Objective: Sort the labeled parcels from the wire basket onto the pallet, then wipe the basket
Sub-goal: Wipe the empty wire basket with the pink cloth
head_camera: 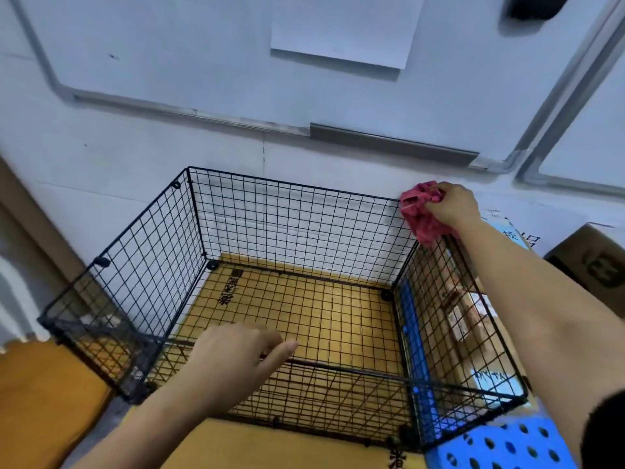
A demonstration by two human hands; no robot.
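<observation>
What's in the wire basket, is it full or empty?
Empty: nothing sits in the wire basket; only yellow cardboard beneath shows through its floor. Parcels lie outside its right wall.

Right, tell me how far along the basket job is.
Done: the wire basket holds no parcels; parcels lie beside it on the blue pallet. In hand: the right hand grips a red cloth against the basket's far right corner, while the left hand is at the near rim. Left: probably wiping the other panels.

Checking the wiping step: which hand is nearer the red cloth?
Right. The right hand grips the red cloth at the far right corner of the wire basket; the left hand is at its near rim.
</observation>
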